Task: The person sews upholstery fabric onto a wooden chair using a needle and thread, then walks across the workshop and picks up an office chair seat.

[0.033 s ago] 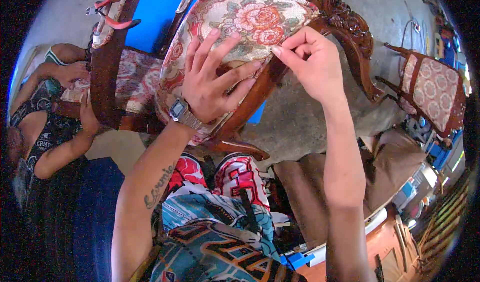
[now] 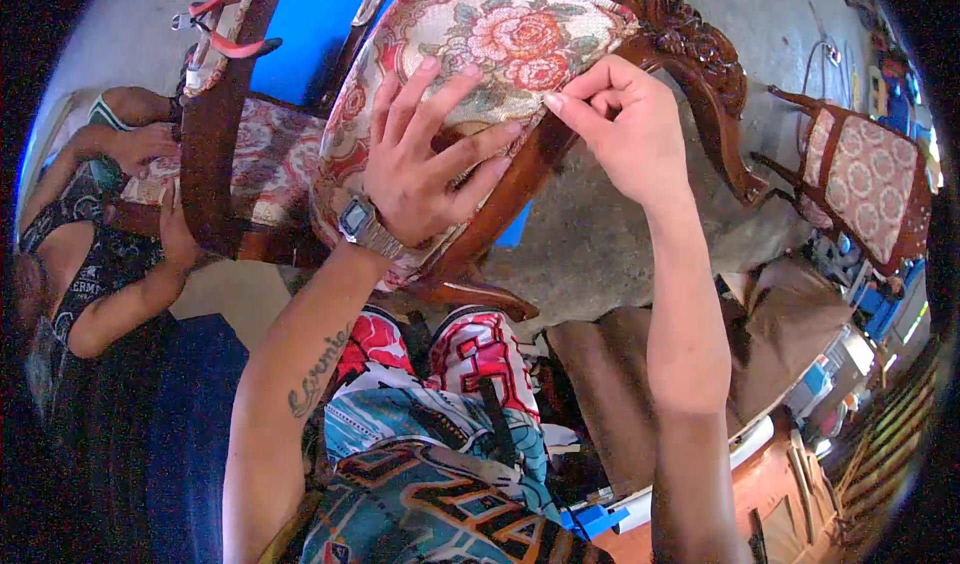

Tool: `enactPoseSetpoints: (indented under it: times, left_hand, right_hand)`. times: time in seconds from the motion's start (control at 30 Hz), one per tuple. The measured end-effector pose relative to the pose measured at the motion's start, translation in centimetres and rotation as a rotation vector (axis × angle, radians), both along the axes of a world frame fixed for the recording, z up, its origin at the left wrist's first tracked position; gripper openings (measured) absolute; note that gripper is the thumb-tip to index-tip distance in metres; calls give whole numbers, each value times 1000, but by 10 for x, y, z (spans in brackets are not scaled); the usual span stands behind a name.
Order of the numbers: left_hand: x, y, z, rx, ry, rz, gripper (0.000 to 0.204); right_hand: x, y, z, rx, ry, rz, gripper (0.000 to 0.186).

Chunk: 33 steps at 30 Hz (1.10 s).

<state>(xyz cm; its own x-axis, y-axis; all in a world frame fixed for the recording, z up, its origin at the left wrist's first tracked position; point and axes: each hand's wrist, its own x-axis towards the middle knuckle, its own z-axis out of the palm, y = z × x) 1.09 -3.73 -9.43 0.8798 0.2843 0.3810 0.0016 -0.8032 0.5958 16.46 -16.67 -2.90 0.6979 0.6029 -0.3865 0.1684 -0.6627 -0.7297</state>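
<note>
A chair part covered in floral fabric [image 2: 590, 34], with roses on cream, sits in a carved, polished wooden frame [image 2: 545, 169] before me. My left hand [image 2: 425, 154] lies on this fabric with its fingers spread, holding nothing; a wristwatch [image 2: 360, 222] is on that wrist. Along the right edge of the cover, where it meets the wood, my right hand [image 2: 630, 124] is closed in a pinch of thumb and forefinger. What the fingertips grip there, perhaps the fabric edge or something small, is too little to make out.
Pliers with red handles [image 2: 235, 14] rest on another wooden frame at upper left. A co-worker [image 2: 110, 254] handles a patterned seat [image 2: 275, 159] at left. An upholstered chair [image 2: 865, 169] stands at right, with brown sheet material [image 2: 620, 394] lying below it.
</note>
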Motion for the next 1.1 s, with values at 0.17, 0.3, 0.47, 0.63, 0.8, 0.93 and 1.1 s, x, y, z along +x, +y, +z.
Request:
enactPoseSetpoints:
  times: [0.17,0.3,0.47,0.63,0.8,0.93,1.1]
  left_hand:
    - [-1,1,-2,-20,-3,-4,31]
    - [-1,0,-2,-24,17,6,31]
    - [-2,0,-1,-23,15,9,31]
    - [-1,-1,-2,-36,12,12,29]
    - [-3,-1,-2,-38,18,26,29]
    - [-3,-1,-1,-23,54,18,30]
    - [-3,-1,-1,-34,30,8,29]
  right_hand:
    - [10,5,2,31,17,99,14]
    - [11,8,0,9,137,174,14]
    - [2,2,1,8,120,96,15]
    - [-2,-6,2,291,206,63,20]
    - [-4,-7,2,280,-176,279,25]
    - [-8,-2,-8,332,-514,362,18]
    - [-19,-1,-17,316,-386,96,16]
